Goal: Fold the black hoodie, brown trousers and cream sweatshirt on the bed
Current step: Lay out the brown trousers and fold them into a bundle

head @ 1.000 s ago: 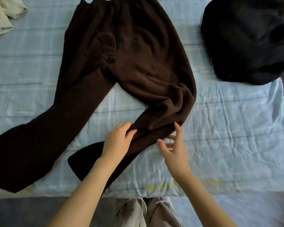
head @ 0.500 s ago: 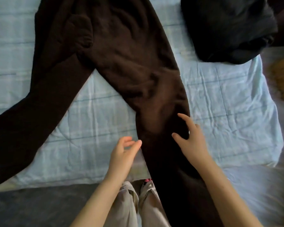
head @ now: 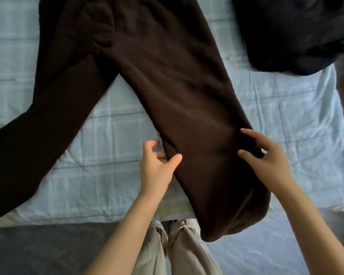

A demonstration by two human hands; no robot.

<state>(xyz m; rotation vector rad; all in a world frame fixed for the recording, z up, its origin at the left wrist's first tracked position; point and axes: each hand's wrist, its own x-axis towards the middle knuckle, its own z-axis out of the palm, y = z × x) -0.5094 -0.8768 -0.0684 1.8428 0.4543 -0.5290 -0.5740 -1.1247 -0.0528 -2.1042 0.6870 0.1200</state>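
On the bed (head: pixel 111 135), the brown trousers (head: pixel 167 86) are lying spread open, 1 leg sprawling away to the far left and the other running down toward the person and hanging over the mattress edge. The left hand (head: pixel 157 169) is resting its thumb on that near leg's left edge, its fingers curling loosely beside it; whether they are tucking under the cloth I cannot tell. Across the leg, the right hand (head: pixel 266 161) is pinching the right edge, thumb and index finger spread on top and the other fingers curling around the hem side. The black hoodie (head: pixel 296 32) is sitting bunched at the upper right, close to the trousers; the cream sweatshirt is out of view.

Judging from this, the overhanging cuff is likely dragging the leg floorward if either grip is slipping, and the 2 legs being so far apart is inviting a crooked fold. The thick fleece may also be bunching into ridges.

No label, brand or writing is showing anywhere.
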